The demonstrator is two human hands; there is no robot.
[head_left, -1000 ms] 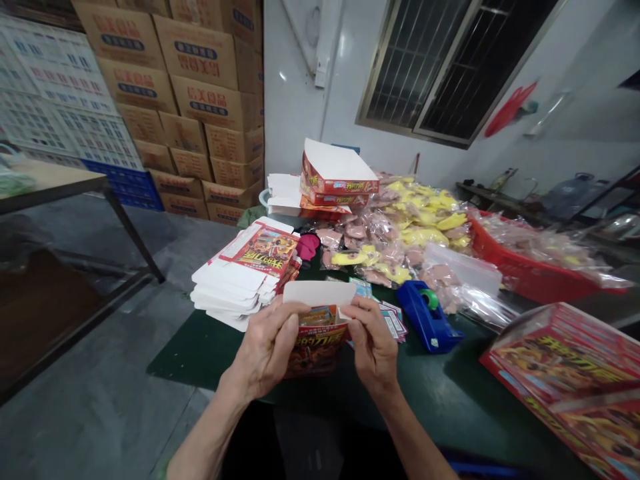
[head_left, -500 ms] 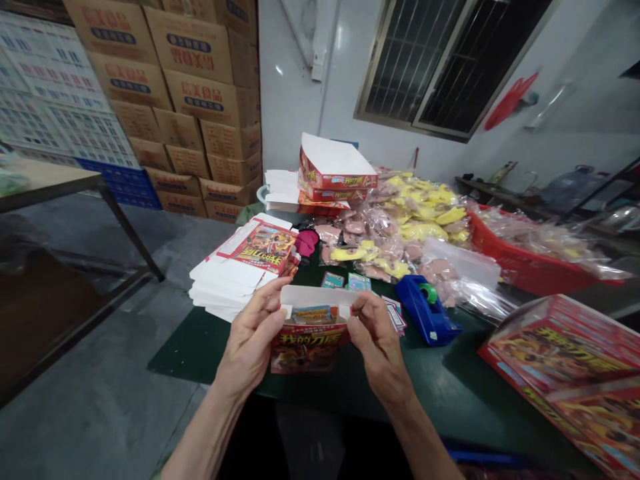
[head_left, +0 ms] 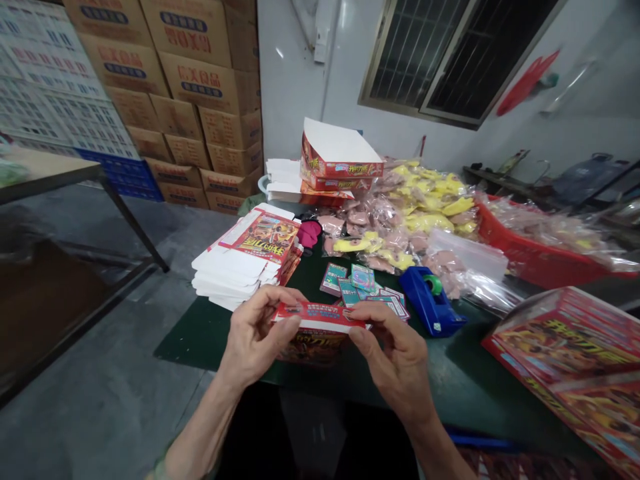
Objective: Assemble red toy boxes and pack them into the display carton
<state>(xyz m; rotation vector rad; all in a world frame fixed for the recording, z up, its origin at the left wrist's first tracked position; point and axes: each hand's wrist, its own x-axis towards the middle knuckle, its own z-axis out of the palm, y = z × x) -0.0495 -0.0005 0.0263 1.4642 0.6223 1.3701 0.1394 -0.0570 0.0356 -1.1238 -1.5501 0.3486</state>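
A small red printed box (head_left: 315, 347) stands near the table's front edge, between my two hands. Its top flap is folded forward over the opening, with a white edge toward me. My left hand (head_left: 263, 337) pinches the flap's left end between thumb and fingers. At the right end, my right hand (head_left: 393, 343) grips the same flap in the same way. The inside of the box is hidden by the flap. Just behind it lie several loose cards (head_left: 363, 287) in small piles. A blue tape dispenser (head_left: 430, 303) with green tape stands to the right of them.
Flat unfolded boxes (head_left: 240, 260) are stacked on the left. Bagged pink and yellow pieces (head_left: 415, 213) heap up behind, beside a red basket (head_left: 530, 250). A large display box (head_left: 560, 353) stands at right. Open red trays (head_left: 340, 160) sit at the back; cartons (head_left: 200, 80) line the wall.
The box's top flap was standing up with contents showing; now it is folded down over the opening. Both hands have moved onto its front edge. The view has shifted slightly.
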